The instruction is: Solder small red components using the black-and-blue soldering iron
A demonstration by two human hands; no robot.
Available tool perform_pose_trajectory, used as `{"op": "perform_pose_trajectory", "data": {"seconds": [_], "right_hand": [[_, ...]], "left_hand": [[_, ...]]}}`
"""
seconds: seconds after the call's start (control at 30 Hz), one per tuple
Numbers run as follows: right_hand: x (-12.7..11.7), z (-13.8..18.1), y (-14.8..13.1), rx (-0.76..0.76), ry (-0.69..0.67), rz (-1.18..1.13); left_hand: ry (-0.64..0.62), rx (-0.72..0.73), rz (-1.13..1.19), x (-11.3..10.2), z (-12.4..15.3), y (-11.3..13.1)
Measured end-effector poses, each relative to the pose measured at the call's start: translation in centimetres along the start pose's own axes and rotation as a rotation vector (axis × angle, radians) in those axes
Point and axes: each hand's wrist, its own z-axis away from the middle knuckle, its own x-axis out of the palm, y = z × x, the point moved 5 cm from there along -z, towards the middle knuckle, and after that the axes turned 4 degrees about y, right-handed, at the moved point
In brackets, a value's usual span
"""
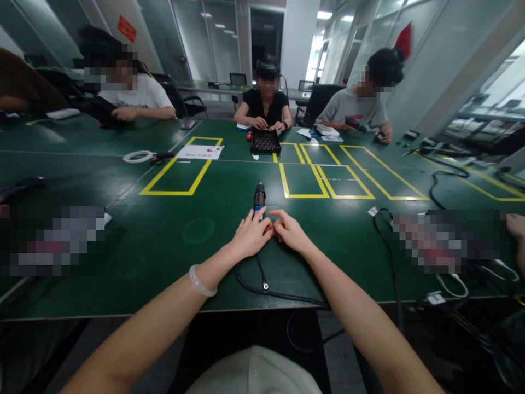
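Note:
An electric screwdriver (260, 195), black with a blue band and a thin bit, lies on the green table in front of me, its tip pointing away. My left hand (251, 234) is closed over its body, hiding most of the handle. Close to the right side of the tool is my right hand (290, 232), index finger stretched toward it and the other fingers bent. I see nothing held in that hand; whether it touches the orange part by my left thumb is unclear. A black cord (262, 271) trails from the handle toward the table's near edge.
Yellow tape outlines (305, 196) mark the table. Farther off are a white paper (200, 152), a white cable coil (139, 157) and a black tray (265, 143) before a seated person. Other people sit left and right. More black cables (391, 257) lie at the right.

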Motion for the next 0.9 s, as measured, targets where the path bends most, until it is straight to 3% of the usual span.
{"op": "perform_pose_trajectory", "data": {"seconds": [0.23,0.37,0.57,0.77,0.9], "right_hand": [[-1.6,0.0,0.9,0.027,0.061,0.013],[-1.8,0.1,1.3,0.043,0.05,0.003],[-1.7,0.1,1.2,0.05,0.021,0.001],[-1.6,0.0,1.1,0.068,-0.006,0.008],[-1.6,0.0,1.0,0.061,-0.01,0.017]], "left_hand": [[-0.044,-0.06,-0.088,-0.7,0.2,-1.6],[-0.058,-0.112,-0.132,-1.8,-0.1,-4.2],[-0.055,-0.179,-0.167,-4.5,0.0,-11.8],[-0.033,-0.132,-0.232,-6.9,0.5,-20.5],[-0.031,-0.155,-0.274,-8.5,1.1,-24.3]]}}
